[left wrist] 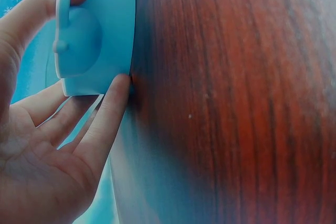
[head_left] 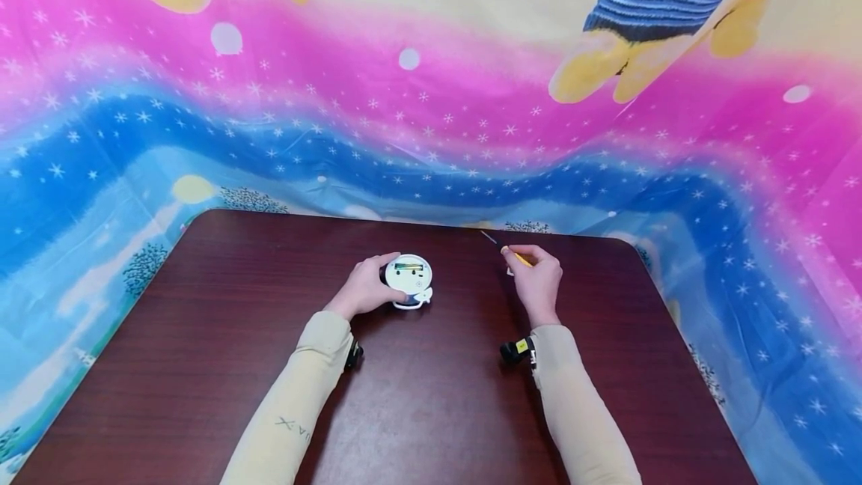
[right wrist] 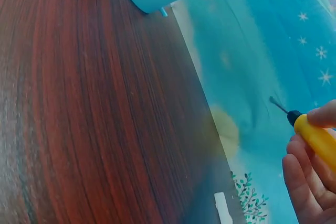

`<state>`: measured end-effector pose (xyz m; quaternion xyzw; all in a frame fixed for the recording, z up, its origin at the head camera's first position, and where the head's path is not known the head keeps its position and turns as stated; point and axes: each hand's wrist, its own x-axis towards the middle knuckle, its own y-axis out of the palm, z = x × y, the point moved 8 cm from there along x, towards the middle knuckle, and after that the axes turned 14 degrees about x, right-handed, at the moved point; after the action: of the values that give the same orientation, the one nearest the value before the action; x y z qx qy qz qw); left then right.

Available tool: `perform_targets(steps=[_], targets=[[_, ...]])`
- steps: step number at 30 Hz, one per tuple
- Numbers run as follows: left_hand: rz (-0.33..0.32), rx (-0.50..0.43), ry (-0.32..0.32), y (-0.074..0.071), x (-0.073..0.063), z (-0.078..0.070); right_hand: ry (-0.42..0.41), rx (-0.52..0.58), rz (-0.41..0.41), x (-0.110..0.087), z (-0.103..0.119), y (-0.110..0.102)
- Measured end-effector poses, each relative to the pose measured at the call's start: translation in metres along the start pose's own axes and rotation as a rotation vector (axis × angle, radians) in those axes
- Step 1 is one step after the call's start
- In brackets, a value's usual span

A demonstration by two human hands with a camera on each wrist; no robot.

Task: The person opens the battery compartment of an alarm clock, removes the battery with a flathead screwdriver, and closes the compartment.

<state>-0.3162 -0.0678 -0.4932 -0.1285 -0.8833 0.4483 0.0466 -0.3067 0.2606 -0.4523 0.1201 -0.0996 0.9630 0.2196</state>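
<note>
My left hand [head_left: 365, 287] grips a round white alarm clock [head_left: 412, 287] by its side, fingers round the far edge and thumb at the near edge. The clock's back faces up toward the head camera, showing a slot with a green-gold battery [head_left: 408, 267] and small dark knobs. In the left wrist view, the clock [left wrist: 113, 30] looks blue and stands close against the table, with a loop handle at one side. My right hand [head_left: 541, 279] pinches a yellow screwdriver [right wrist: 317, 139], its thin shaft pointing forward and left, apart from the clock.
A small white plastic piece [right wrist: 222, 208] lies on the dark wood table [head_left: 431, 395] just under my right hand. Behind the table's far edge hangs a printed cloth [head_left: 404, 126] in blue and pink. Black wrist cameras [head_left: 517, 351] are strapped below both hands.
</note>
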Motion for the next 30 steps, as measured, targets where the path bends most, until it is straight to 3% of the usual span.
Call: perform_targets(steps=[7,21,30], targets=[[0.000,0.002,0.003,0.001,0.001,0.001,-0.017,-0.022,-0.034,-0.001,-0.001,-0.011],[-0.005,-0.001,0.003,0.001,0.001,0.003,0.035,-0.091,-0.071,0.000,-0.012,-0.031],[-0.009,0.001,0.011,0.000,0.001,0.002,0.006,-0.168,-0.117,0.004,-0.018,-0.043]])
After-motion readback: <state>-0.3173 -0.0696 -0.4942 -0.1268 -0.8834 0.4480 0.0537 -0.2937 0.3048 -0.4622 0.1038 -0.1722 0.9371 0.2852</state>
